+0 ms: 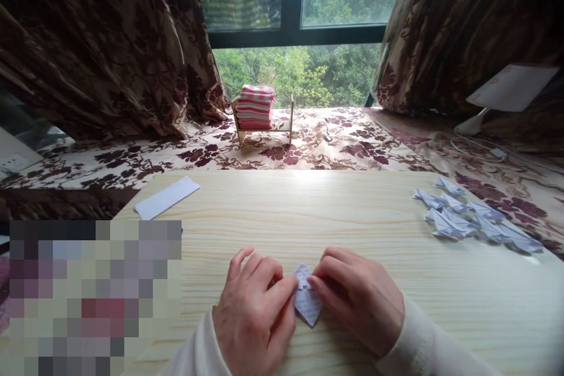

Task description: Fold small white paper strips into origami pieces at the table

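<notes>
A small piece of folded paper (308, 305), diamond-shaped with writing on it, lies on the wooden table in front of me. My left hand (259, 305) presses its left edge with thumb and forefinger, the other fingers curled. From the other side, my right hand (359, 299) pinches the paper's upper right edge between thumb and bent fingers. The fingertips partly cover both side corners of the paper. Its lower point faces me and shows fully.
Several folded paper pieces (467, 214) are grouped at the table's right back edge. A white paper strip (167, 198) lies at the back left. Behind the table (264, 205), a small wooden rack (264, 128) holds folded striped cloths (254, 108). A white lamp (511, 88) stands far right. Pixelation hides the lower left.
</notes>
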`<state>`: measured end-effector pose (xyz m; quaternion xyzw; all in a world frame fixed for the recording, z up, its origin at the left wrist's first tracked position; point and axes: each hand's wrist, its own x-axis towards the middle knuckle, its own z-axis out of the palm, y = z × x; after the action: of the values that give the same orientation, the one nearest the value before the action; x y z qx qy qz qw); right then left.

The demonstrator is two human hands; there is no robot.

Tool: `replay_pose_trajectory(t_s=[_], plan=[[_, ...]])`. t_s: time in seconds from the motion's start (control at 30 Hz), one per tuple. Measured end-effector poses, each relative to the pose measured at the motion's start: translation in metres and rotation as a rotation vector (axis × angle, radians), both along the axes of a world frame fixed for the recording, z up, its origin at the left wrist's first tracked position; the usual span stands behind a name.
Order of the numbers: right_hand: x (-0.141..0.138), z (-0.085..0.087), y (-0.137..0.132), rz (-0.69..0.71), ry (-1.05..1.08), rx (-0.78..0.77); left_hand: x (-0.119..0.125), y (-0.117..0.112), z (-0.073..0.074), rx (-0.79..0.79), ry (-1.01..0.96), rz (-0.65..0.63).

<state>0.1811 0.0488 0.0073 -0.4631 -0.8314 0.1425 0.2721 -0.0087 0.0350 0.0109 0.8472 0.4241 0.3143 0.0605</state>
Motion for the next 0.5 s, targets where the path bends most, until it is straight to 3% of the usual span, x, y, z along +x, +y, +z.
replay_pose_trajectory(t_s=[0.17, 0.27, 0.4, 0.5], plan=[[-0.008, 0.008, 0.012, -0.053, -0.112, -0.183, -0.001, 0.002, -0.007, 0.035, -0.084, -0.026], [-0.016, 0.011, 0.019, -0.041, -0.104, -0.244, -0.001, 0.002, -0.006, -0.063, -0.202, 0.013], [-0.023, 0.014, 0.027, -0.014, -0.038, -0.247, -0.004, 0.005, 0.009, -0.276, -0.312, 0.127], [-0.016, 0.018, 0.032, 0.031, 0.072, -0.270, -0.007, 0.016, 0.027, -0.424, -0.394, 0.125]])
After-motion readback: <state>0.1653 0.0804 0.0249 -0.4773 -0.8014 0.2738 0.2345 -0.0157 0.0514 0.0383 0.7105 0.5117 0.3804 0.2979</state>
